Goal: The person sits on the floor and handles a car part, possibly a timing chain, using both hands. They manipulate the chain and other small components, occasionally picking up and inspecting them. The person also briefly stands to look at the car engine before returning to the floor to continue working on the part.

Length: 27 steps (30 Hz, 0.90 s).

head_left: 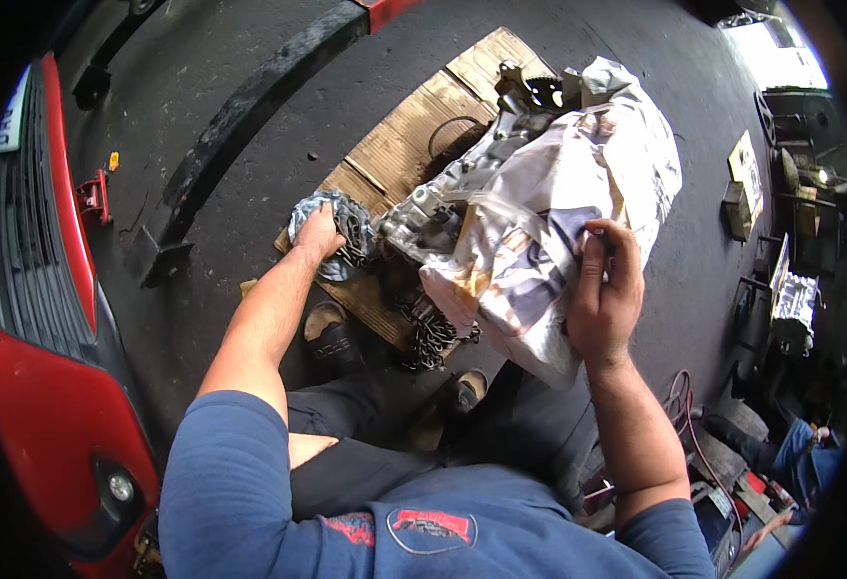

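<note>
My left hand (319, 232) is closed on a crumpled, bluish clear plastic bag (354, 212) with a dark metal chain in it. The bag is at the near left edge of a flattened cardboard sheet (385, 145). On the cardboard lies a metal engine (452, 183), its right side hidden under a large white printed plastic sheet (539, 174). My right hand (605, 294) is at the near right side of this sheet, fingers bent and closed on its folds. Another heap of chain (430, 340) hangs or lies below the engine, near my feet.
A red car front (47, 405) stands at the left. A dark steel beam (259, 96) curves across the floor beyond my left hand. Metal parts (795, 309) and a shelf line the right. Another person's blue-clad leg (795, 458) and a red hose (698, 439) are at lower right.
</note>
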Tool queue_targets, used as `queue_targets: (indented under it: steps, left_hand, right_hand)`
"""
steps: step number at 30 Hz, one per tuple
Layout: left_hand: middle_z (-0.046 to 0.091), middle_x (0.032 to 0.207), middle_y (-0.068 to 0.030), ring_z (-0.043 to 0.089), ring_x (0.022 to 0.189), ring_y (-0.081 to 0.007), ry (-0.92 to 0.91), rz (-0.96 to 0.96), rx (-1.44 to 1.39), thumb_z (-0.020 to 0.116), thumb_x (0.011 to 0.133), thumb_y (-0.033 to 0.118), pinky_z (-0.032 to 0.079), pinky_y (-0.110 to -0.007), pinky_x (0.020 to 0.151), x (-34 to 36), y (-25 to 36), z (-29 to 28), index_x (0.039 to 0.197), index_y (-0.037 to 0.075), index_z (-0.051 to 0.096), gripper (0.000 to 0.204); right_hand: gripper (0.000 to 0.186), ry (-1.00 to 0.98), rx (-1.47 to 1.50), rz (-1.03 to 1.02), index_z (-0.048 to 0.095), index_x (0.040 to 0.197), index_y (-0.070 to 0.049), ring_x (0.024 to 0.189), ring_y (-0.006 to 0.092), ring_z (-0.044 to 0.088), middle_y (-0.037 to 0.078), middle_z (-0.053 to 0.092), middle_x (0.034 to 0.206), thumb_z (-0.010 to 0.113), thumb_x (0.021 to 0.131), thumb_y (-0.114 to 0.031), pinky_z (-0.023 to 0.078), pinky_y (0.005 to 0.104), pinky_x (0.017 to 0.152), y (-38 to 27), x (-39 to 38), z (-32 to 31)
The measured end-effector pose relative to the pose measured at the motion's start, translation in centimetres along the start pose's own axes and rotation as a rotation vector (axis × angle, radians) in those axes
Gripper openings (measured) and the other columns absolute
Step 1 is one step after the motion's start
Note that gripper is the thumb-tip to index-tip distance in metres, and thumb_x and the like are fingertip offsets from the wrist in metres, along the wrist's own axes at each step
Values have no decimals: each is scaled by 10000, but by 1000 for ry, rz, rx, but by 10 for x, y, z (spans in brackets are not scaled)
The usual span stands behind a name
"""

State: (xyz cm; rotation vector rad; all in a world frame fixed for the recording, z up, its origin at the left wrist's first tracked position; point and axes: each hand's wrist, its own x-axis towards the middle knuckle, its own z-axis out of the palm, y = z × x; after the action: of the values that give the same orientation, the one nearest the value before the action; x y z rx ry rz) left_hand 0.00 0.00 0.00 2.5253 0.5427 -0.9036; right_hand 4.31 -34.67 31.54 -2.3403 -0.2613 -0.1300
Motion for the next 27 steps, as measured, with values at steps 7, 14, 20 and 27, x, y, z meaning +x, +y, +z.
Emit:
queue_targets:
  steps: [7,14,20,27]
  left_hand:
    - [657,956,-176,649,936,-338,242,262,-126,687,680,38,530,-410,830,1,-43,-9,846,43,626,177]
    - [654,850,-22,607,807,-123,-7,327,-503,652,725,45,505,-291,748,-28,-60,-71,905,44,636,181]
    - [660,917,-63,654,867,-148,-245,158,-1110,605,924,90,542,-301,811,-52,-70,-85,991,41,532,111]
    - [712,890,-114,673,792,-128,282,111,-765,580,904,56,559,-298,699,-36,-49,-32,1072,-4,623,184]
  right_hand:
    - [140,44,23,19,598,1117,-43,805,151,593,77,615,919,522,1005,-81,487,303,746,4,-5,4]
    - [156,44,-20,-13,609,1131,-59,822,147,593,81,639,958,517,1014,-106,477,300,762,1,-2,4]
    - [161,47,20,6,613,1133,-60,819,157,589,84,651,968,525,1015,-125,477,308,771,3,-4,4]
    - [157,60,-63,-65,618,1116,-61,817,160,593,85,651,941,517,1015,-127,477,312,757,2,-4,5]
